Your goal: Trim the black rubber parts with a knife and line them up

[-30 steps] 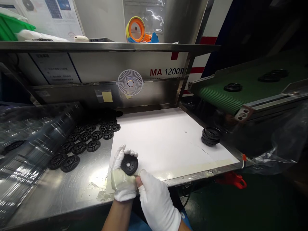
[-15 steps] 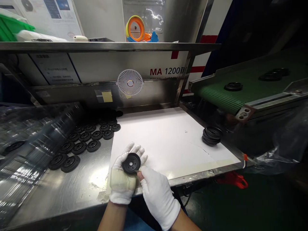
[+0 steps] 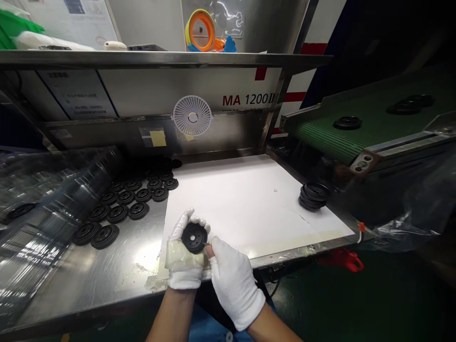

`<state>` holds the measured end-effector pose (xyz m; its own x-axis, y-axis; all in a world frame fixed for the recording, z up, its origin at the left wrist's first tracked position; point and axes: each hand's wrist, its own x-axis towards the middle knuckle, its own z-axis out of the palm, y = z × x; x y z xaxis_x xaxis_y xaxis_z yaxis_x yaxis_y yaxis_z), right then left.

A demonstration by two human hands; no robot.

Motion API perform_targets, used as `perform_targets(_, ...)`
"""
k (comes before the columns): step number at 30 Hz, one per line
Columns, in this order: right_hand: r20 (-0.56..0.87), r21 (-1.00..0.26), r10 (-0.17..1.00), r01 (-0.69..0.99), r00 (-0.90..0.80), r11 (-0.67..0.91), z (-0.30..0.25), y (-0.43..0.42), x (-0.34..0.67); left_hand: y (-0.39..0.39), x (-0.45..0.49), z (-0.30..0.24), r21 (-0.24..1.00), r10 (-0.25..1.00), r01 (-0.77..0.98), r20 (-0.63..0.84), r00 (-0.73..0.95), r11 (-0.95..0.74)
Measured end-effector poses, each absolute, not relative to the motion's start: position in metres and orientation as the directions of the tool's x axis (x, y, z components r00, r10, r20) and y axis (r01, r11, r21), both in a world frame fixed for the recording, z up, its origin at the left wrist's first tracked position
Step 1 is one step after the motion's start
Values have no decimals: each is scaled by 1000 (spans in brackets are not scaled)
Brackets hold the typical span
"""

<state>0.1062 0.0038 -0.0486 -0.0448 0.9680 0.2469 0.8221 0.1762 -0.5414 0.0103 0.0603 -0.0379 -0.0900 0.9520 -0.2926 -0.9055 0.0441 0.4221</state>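
Black round ribbed disc [image 3: 194, 237], small holes in its face, sits in the left hand [image 3: 185, 261] over the near edge of the white paper sheet [image 3: 242, 204] on the stainless steel bench [image 3: 117, 270]. Left fingers curl round the disc's rim and cup it; a band of yellowish tape wraps that glove's palm. Right hand [image 3: 233, 280], also in a white cotton glove, has thumb and forefinger pinched narrow at the disc's lower right rim — whether they grip a small tool or only the edge cannot be told.

Risks, as judged:
- Both hands are at the bench's front lip, so cotton slipping on the smooth rim could send the disc to the floor.
- The pinch is at one edge only — a hard pull there may tip the disc out of the cupped fingers.
- The tape band could snag on the ribs.

Counts:
- One disc in hand.
- One stack of like black discs [image 3: 312, 195] at the sheet's right edge, maybe four or five high, not sure.
- Loose black discs in rows [image 3: 121, 205] on the steel left of the sheet: about fourteen clear, more lost in shadow behind.
- Green ribbed conveyor belt [image 3: 320, 140]: one disc near, a dark cluster farther up, number unclear.
- One small white round fan [image 3: 192, 116].
- One orange-and-yellow tape roll [image 3: 200, 31] on the shelf.
- One red-handled tool [image 3: 342, 260] below the bench edge.
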Motion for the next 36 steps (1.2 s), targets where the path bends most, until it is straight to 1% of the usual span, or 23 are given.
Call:
perform_targets(4,250,-557,967,809,-55,190,-50,-1,99,61,12,-37,449,943,-894,-298,-147,3)
perform_targets(7,252,-549,965,810,-73,205,-50,-1,99,57,12,-34,531,947,-846,-245,-209,-50)
perform_targets(9,253,-542,964,813,-82,212,-49,1,102,54,8,-32,555,964,-832,-235,-127,25)
perform_targets(12,256,-547,962,807,-93,223,-49,5,108,51,2,-31,500,956,-839,-285,73,213)
perform_targets(13,252,-553,964,805,-83,214,-49,6,110,51,1,-30,477,951,-848,-295,93,231)
perform_targets(18,238,-550,971,821,-22,154,-50,4,108,58,6,-32,418,930,-891,-366,15,179)
perform_targets(20,250,-555,968,815,-27,166,-51,1,103,62,10,-33,424,927,-895,-374,-32,140)
perform_targets(24,268,-540,962,819,-49,192,-55,-3,96,63,13,-37,470,929,-882,-338,-151,28)
perform_targets(26,271,-527,961,827,-54,195,-56,-2,97,61,11,-38,487,937,-871,-329,-116,63)
perform_targets(28,271,-530,962,827,-45,188,-56,0,101,59,7,-39,485,946,-861,-325,-11,156)
perform_targets(30,262,-541,965,824,-27,170,-56,3,106,59,6,-39,458,945,-861,-318,74,222)
perform_targets(33,248,-557,969,819,4,139,-55,4,108,62,8,-40,431,950,-884,-309,46,183)
perform_targets(36,246,-566,969,811,-5,148,-57,1,102,67,13,-40,440,947,-892,-318,-48,103)
